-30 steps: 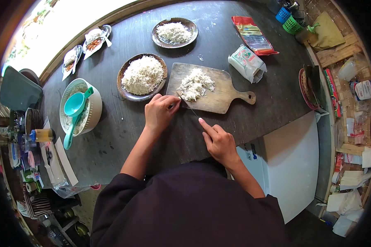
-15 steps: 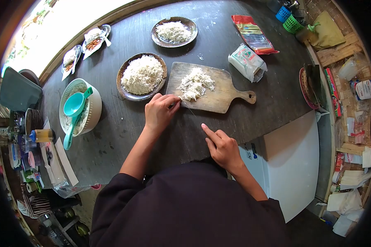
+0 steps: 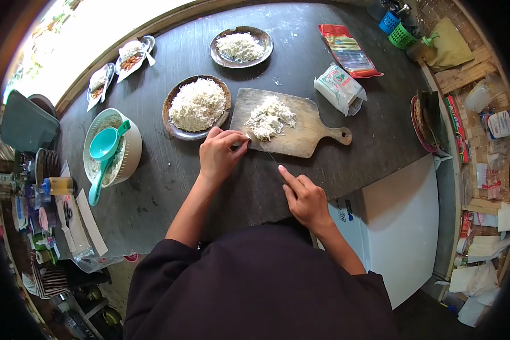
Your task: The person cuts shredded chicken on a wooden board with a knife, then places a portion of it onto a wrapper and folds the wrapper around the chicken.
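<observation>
My left hand (image 3: 218, 154) is closed in a pinch at the near left edge of the wooden cutting board (image 3: 305, 127), with a small white piece (image 3: 248, 136) at its fingertips. My right hand (image 3: 307, 199) grips a knife, index finger stretched along it; the thin blade (image 3: 270, 153) points toward the board and the left fingertips. The handle is hidden in the palm. Loose white shreds (image 3: 271, 117) lie heaped on the board. Just beyond my left hand, a brown plate (image 3: 167, 116) carries a large mound of white shreds (image 3: 198, 105).
Farther back stands another brown plate (image 3: 213, 54) of shreds. A white basket (image 3: 131, 156) with a turquoise strainer (image 3: 103, 144) is at left. Behind the board lie a paper packet (image 3: 340, 89) and a red plastic pack (image 3: 351, 51). Two small servings with spoons (image 3: 150, 58) sit near the window.
The knife blade and right index finger have shifted slightly toward the board. My left hand keeps its pinch in nearly the same place. The whole view has moved a little.
</observation>
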